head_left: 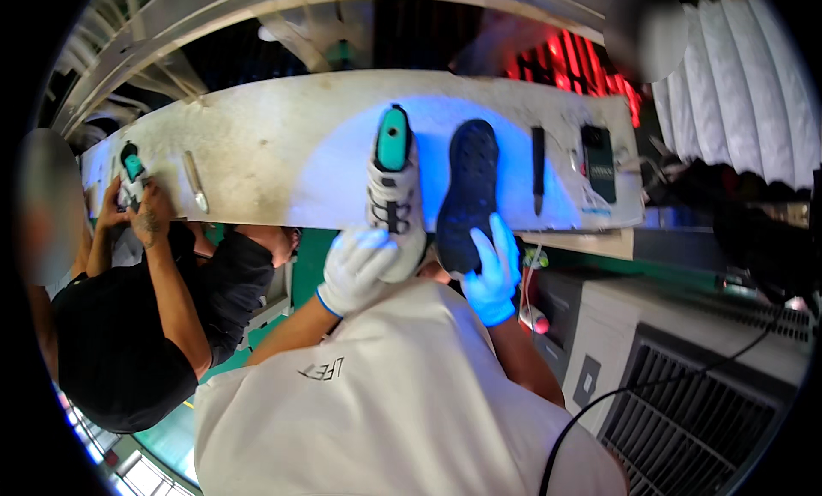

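On the bench under a blue-lit patch lies a white shoe upper (396, 206) with black lacing parts. A teal shoe last (393, 139) fills its opening, and its toe points toward me. My left hand (360, 266), in a white glove, is closed over the toe end. To its right is a dark shoe sole (470, 183), lying apart from the upper. My right hand (493, 273), in a glove lit blue, grips the sole's near end at its right edge, with two fingers fairly straight. The undersides of both grips are hidden.
Right of the sole lie a dark slim tool (538, 170) and a dark phone (598, 164). A light-handled knife or brush (195, 182) rests at left, beside a co-worker (128, 350) handling another shoe (132, 177). A grey machine (668, 359) and black cable stand at lower right.
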Tool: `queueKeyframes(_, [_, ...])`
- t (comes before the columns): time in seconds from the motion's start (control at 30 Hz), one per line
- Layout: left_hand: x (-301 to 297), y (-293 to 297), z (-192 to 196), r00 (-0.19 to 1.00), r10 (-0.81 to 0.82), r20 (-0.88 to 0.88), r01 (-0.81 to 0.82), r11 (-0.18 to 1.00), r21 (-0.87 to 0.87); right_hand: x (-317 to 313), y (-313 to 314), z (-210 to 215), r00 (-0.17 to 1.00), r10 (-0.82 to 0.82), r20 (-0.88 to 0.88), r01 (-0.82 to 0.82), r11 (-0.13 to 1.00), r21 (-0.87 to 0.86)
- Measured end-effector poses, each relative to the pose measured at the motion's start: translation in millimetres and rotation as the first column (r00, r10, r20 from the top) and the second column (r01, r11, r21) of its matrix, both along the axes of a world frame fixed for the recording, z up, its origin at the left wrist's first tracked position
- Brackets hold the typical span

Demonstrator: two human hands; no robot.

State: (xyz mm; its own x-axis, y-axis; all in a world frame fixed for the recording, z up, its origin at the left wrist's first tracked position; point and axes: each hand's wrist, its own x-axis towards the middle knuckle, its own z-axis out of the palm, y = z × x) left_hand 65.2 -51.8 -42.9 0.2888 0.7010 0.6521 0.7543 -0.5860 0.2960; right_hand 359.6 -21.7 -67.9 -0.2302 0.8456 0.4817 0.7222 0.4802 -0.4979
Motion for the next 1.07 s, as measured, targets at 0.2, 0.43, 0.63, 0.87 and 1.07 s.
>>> queueKeyframes(0.2, [0.5, 50.6, 46.8, 0.982, -0.180, -0.062, 0.186, 0.976, 0.113, -6.4, 7.5, -10.3, 0.997, -0.047, -0.066, 0.052, 0.996, 0.071])
queueKeyframes(0.43, [25.8, 61.6, 196.8, 0.929, 0.084, 0.360, 0.107, 0.872, -0.478, 2.8, -11.2, 140.2, 0.895, 0.288, -0.340, -0.217, 0.949, 0.230])
queueKeyframes(0.63, [44.6, 40.4, 162.5, 0.799, 0.134, 0.586, 0.107, 0.928, -0.358, -11.6, -8.6, 171.7, 0.638, 0.107, -0.762, -0.368, 0.912, -0.180])
queueKeyframes(0.87, [46.4, 30.4, 137.0, 0.883, -0.189, 0.430, 0.224, 0.974, -0.033, -9.6, 14.7, 165.4, 0.494, 0.186, -0.849, -0.510, 0.854, -0.109])
queueKeyframes(1.07, [51.3, 22.3, 140.3, 0.880, -0.338, 0.335, 0.334, 0.940, 0.071, 3.7, 17.3, 151.1, 0.509, 0.231, -0.829, -0.538, 0.837, -0.097])
